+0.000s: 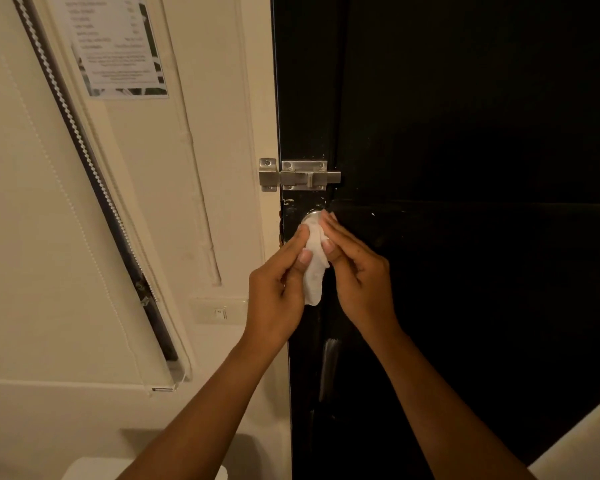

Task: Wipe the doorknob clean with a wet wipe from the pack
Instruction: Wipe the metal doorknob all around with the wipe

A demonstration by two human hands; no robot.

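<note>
A round silver doorknob (311, 217) sits on the left edge of a black door (465, 133). A white wet wipe (314, 268) is pressed over the knob's lower front and hangs down below it. My left hand (279, 289) pinches the wipe from the left with thumb and fingers. My right hand (355, 271) holds the wipe from the right, its fingertips reaching up onto the knob. Most of the knob is hidden behind the wipe and my fingers. The wipe pack is not in view.
A steel slide bolt (298, 174) is fixed just above the knob, bridging door and cream frame. A window blind (84, 168) and a posted paper notice (118, 46) hang on the left wall. A light switch (220, 312) sits lower left. A white object (94, 469) lies at the bottom.
</note>
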